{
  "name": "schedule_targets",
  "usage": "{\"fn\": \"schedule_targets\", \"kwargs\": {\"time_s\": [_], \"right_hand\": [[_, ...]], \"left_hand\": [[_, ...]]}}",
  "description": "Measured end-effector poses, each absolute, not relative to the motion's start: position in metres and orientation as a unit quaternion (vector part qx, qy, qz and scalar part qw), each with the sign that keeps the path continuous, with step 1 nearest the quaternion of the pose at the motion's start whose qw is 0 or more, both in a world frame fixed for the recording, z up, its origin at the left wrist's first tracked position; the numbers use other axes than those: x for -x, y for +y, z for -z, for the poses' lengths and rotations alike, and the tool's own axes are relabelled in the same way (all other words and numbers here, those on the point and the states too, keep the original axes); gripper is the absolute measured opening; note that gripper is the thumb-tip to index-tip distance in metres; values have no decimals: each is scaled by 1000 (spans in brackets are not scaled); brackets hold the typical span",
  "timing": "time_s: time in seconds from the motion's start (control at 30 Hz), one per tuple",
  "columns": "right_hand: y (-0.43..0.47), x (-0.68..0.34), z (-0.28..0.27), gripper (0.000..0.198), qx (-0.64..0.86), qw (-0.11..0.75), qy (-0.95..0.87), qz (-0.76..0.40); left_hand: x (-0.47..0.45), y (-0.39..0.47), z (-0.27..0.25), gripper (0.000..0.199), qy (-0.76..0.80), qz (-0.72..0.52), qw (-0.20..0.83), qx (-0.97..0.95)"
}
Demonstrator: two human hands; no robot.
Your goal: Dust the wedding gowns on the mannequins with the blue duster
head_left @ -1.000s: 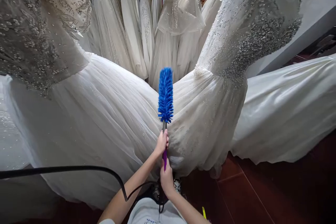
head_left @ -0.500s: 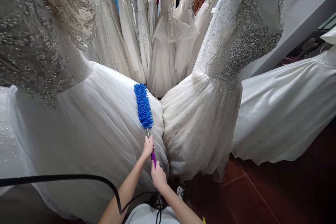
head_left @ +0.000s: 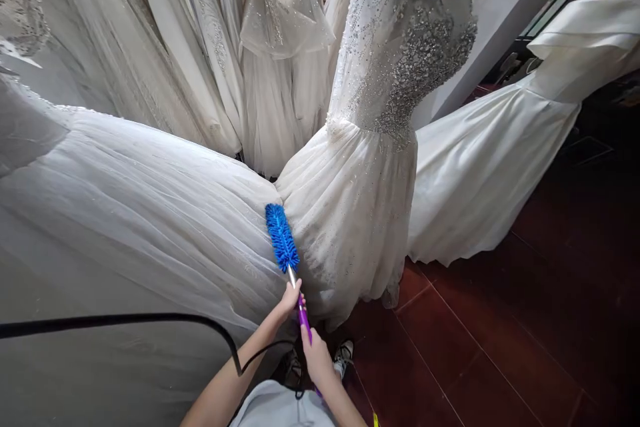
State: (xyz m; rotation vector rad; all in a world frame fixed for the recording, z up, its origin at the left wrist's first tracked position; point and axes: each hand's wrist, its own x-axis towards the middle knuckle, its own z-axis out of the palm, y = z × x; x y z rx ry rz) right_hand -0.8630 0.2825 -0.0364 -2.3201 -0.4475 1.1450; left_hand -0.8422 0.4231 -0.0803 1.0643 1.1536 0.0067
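In the head view, a duster with a blue fluffy head and a purple handle is held by both hands close in front of the body. The left hand is closed around the metal shaft just below the blue head, and the right hand is closed around the lower end of the purple handle, nearer the body. The duster is tilted, its head pointing up and slightly left. The blue head is pressed into the cleft between two skirts: the wide tulle skirt of a gown spreading across the left, and the skirt of a beaded gown standing just to the right, whose bodice is covered with silver sequins. The two skirts are touching each other where the duster head lies.

Behind them, a row of hanging white dresses is seen at the top centre. A plain satin gown is spread out on the right, well apart from the duster. A dark red tiled floor is visible at the lower right. A black cable is strung across the lower left, over the left forearm. A shoe is seen just beside the right hand.
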Motion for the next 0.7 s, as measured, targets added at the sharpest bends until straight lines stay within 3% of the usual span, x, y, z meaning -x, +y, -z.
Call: {"fn": "schedule_targets", "kwargs": {"time_s": [0.2, 0.33, 0.43, 0.57, 0.7], "right_hand": [[329, 858, -42, 44, 860, 283, -273, -325], [362, 879, -45, 48, 812, 286, -375, -344], [376, 897, -10, 47, 771, 277, -397, -414], [374, 922, 52, 40, 679, 305, -231, -626], [353, 933, 88, 43, 680, 290, -141, -658]], "left_hand": [[844, 473, -35, 41, 402, -218, 754, -472], [881, 500, -80, 42, 382, -322, 711, -495], [914, 511, -50, 41, 441, -323, 659, -516], [940, 505, 33, 40, 532, -215, 615, -541], [933, 480, 93, 39, 545, -100, 615, -561]]}}
